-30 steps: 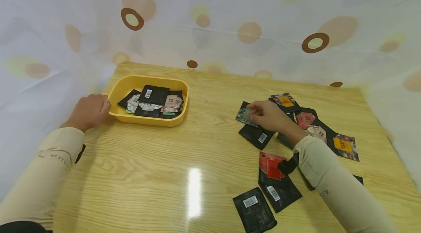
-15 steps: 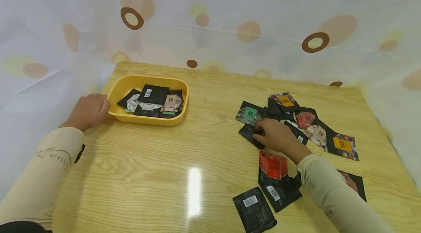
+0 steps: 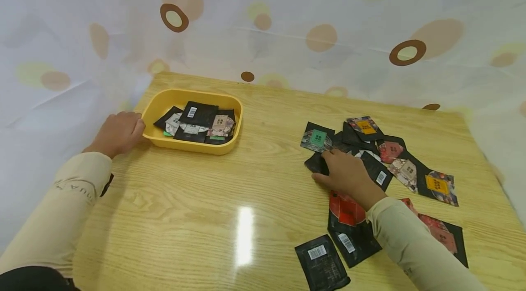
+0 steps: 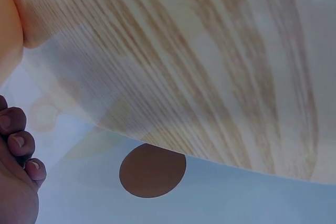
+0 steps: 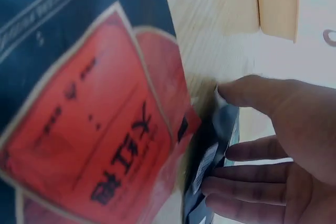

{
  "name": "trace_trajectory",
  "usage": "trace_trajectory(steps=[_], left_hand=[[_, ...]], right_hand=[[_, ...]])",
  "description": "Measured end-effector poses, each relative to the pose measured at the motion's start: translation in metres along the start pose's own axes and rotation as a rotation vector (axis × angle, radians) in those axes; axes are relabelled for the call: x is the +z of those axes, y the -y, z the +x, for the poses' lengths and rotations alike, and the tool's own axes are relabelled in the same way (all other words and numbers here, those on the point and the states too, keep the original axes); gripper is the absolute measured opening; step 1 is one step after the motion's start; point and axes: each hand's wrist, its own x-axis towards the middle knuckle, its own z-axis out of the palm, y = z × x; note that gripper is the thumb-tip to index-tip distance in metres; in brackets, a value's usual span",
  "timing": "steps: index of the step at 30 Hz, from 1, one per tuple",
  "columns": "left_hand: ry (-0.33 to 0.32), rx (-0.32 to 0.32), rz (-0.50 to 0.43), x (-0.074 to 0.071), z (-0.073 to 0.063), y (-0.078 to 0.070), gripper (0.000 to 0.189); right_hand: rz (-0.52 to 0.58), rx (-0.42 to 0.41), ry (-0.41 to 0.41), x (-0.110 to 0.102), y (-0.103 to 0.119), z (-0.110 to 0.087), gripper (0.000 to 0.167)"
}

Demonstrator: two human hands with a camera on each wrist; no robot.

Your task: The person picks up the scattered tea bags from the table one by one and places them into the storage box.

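At the left end of a yellow tray (image 3: 193,145), my left hand (image 3: 119,133) holds the rim with its thumb side. The left wrist view shows its curled fingertips (image 4: 20,140) near the tray's wall. Several flat black tea packets (image 3: 199,113) lie in the tray. On the right, my right hand (image 3: 345,172) is low over a black tea packet (image 3: 314,163). In the right wrist view the thumb meets one edge of this packet (image 5: 207,163) and the fingers lie along its barcode side. Part of it is hidden by the hand.
A green-labelled packet (image 3: 317,137) lies just beyond the right hand. Other packets overlap to its right, including one with an orange label (image 3: 439,184). Nearer are a red-labelled packet (image 3: 346,211) and a barcode-side-up packet (image 3: 322,263). A spotted cloth (image 3: 287,21) stands behind the table.
My right hand has moved from the green-labelled tea packet toward me, onto the black packet below it. The left hand stays at the tray. The head view has shifted slightly.
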Motion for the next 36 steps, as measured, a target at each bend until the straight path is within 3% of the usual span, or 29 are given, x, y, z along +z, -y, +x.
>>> trace_trajectory(steps=[5, 8, 13, 17, 26, 31, 36], left_hand=[[0.015, 0.012, -0.004, -0.002, 0.0, 0.001, 0.031], [0.029, 0.008, -0.006, -0.002, -0.001, -0.001, 0.031], [0.03, -0.005, 0.011, -0.003, 0.0, -0.001, 0.032], [0.043, -0.01, 0.003, -0.002, 0.001, -0.001, 0.032], [0.054, -0.024, 0.006, -0.001, 0.0, 0.002, 0.036], [0.037, -0.008, 0.009, 0.0, 0.0, 0.004, 0.035], [0.039, 0.005, 0.002, 0.001, 0.001, 0.004, 0.033]], right_hand=[[0.062, -0.008, -0.032, -0.009, 0.01, 0.0, 0.024], [0.194, -0.061, -0.069, -0.018, 0.015, -0.001, 0.022], [0.64, -0.131, -0.079, -0.031, 0.02, 0.005, 0.023], [0.96, -0.029, -0.019, -0.039, 0.034, 0.018, 0.032], [1.462, 0.112, 0.108, -0.058, 0.089, 0.072, 0.042], [1.588, 0.144, 0.093, -0.059, 0.121, 0.102, 0.049], [1.621, 0.174, 0.112, -0.054, 0.145, 0.121, 0.052]])
